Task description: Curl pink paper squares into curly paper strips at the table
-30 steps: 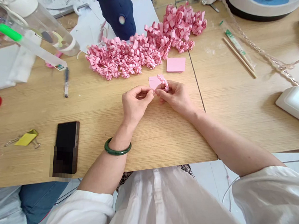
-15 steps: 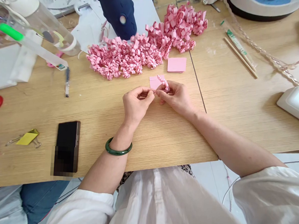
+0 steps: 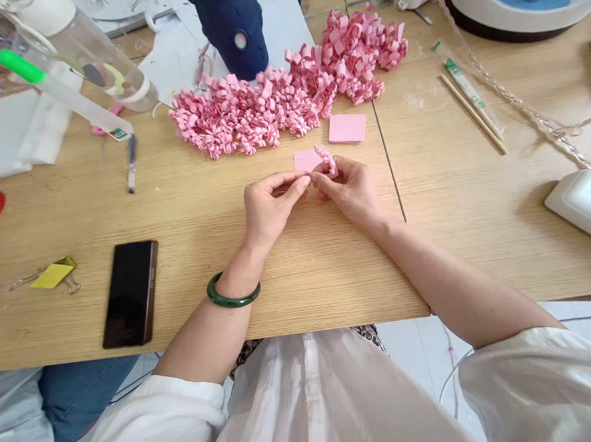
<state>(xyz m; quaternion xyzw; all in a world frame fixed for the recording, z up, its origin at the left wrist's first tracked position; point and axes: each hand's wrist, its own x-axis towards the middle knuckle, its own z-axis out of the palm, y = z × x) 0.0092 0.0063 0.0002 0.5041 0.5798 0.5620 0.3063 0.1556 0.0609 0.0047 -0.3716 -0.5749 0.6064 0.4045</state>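
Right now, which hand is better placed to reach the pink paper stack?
Probably the right hand: the stack lies just beyond it, the left hand farther off. Both pinch the curled paper.

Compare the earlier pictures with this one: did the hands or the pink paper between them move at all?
Barely. The left hand straightened its index finger a little toward the right hand, and the curled end of the pink paper piece tipped slightly up. Both hands kept their fingers pinched on it; nothing was let go. The pile of pink curls, the pink square and the phone stayed put.
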